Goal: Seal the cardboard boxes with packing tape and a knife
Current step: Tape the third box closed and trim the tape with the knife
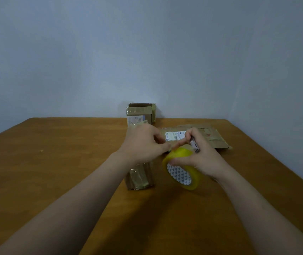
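Right hand (205, 159): grips yellow tape roll (182, 170) and knife (194, 144); left hand (144, 144): pinching at the roll's edge, over small taped box (139, 176)

Plain room: bare blue-grey wall (147, 52) behind a wooden table (55, 162)

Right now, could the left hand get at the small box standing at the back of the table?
Probably yes. The left hand is above the near box, and the back box stands just beyond with nothing between. But its fingers seem busy picking at the tape roll.
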